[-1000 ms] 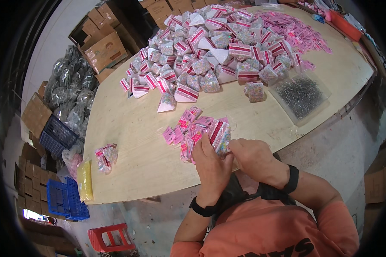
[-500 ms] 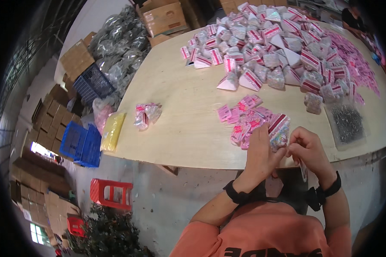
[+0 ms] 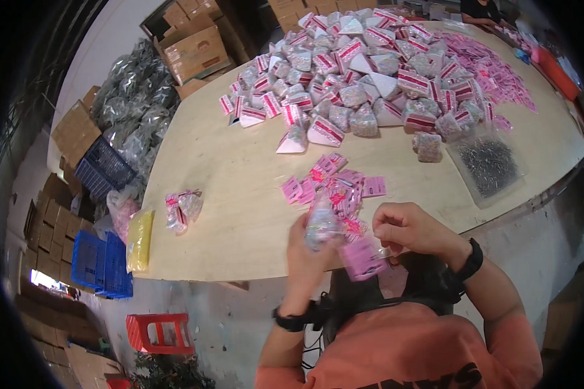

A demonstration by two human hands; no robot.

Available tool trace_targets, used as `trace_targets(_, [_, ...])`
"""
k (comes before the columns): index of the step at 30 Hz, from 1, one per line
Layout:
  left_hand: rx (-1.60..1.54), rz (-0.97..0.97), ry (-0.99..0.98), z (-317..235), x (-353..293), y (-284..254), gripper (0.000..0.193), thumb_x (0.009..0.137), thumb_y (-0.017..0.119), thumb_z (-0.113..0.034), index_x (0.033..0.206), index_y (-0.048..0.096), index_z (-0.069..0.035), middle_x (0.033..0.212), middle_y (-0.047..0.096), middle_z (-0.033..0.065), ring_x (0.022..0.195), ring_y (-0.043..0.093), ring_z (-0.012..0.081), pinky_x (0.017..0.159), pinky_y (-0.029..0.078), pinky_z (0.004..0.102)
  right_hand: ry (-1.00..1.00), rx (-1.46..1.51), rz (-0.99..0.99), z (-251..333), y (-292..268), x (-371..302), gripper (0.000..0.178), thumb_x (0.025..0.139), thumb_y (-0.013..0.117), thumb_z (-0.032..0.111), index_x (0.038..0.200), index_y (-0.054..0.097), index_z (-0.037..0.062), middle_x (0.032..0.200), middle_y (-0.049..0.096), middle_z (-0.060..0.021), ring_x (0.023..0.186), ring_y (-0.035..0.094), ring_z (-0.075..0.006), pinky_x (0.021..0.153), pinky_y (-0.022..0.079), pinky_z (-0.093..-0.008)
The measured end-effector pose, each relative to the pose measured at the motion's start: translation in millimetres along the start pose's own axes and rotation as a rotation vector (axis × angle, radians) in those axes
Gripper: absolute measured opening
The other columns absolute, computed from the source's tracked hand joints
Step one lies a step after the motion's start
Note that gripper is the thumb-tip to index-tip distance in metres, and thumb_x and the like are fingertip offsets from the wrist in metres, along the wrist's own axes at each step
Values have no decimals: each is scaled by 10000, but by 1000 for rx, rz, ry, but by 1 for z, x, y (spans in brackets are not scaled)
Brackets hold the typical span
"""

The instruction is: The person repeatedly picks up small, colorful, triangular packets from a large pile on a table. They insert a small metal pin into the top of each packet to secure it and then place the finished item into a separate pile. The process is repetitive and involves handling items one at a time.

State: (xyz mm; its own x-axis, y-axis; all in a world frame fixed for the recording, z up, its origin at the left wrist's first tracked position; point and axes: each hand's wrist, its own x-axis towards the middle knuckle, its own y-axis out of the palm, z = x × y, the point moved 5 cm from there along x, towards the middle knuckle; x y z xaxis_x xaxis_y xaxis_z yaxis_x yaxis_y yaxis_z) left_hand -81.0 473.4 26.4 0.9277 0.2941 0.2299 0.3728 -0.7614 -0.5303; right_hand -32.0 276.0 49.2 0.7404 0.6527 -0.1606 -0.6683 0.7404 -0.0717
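My left hand (image 3: pixel 305 259) is closed round a glittery cake-slice ornament (image 3: pixel 322 223), which is blurred by motion. Beside it, over the table's front edge, hangs a pink card tag (image 3: pixel 363 259), also smeared. My right hand (image 3: pixel 405 227) is just to the right of the tag, its fingers curled in a pinch. What lies between those fingertips is too small to make out. Just beyond both hands lies a loose pile of pink card tags (image 3: pixel 344 188).
A large heap of wrapped cake-slice ornaments (image 3: pixel 353 95) covers the far table (image 3: pixel 227 149). More pink tags (image 3: pixel 493 71) spread behind it. A tray of small dark metal pieces (image 3: pixel 486 165) stands right, a yellow packet (image 3: pixel 139 240) left. A red stool (image 3: pixel 159 334) is on the floor.
My hands have drawn apart; the left has moved left with the ornament. The pink tag now shows between them. The whole view has shifted, with the table lying further left.
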Motion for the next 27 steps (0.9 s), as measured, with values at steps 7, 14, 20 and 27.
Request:
trace_targets(7, [-111, -251, -386, 145, 44, -133, 382, 754, 638, -188, 1087, 526, -38, 888, 592, 67, 703, 570, 112, 526, 467, 245, 104, -1, -168, -34, -66, -48, 95, 853, 531, 113, 811, 546, 29, 630, 543, -16, 484, 509, -69, 451, 435, -202])
trace_targets(14, [694, -605, -88, 175, 73, -204, 615, 693, 725, -225, 1200, 463, 4, 1244, 447, 230, 1147, 452, 333, 940, 380, 432, 12, -164, -641, -25, -172, -78, 75, 820, 539, 101, 806, 559, 30, 625, 552, -34, 493, 524, -82, 461, 445, -211])
trace_targets(20, [132, -24, 129, 79, 38, -54, 457, 757, 656, -153, 1158, 509, 11, 1160, 516, 190, 1094, 493, 303, 935, 385, 364, 50, -984, -787, -62, -237, -98, 204, 720, 600, 87, 911, 593, 15, 697, 582, -137, 728, 583, -285, 683, 484, -362])
trace_targets(27, [204, 10, 268, 40, 26, 42, 410, 762, 626, -84, 1132, 513, 53, 1047, 569, 178, 958, 556, 256, 834, 436, 338, 121, -1214, -769, -59, -228, -80, 115, 675, 609, 82, 767, 584, 17, 807, 588, -169, 864, 562, -360, 755, 448, -439])
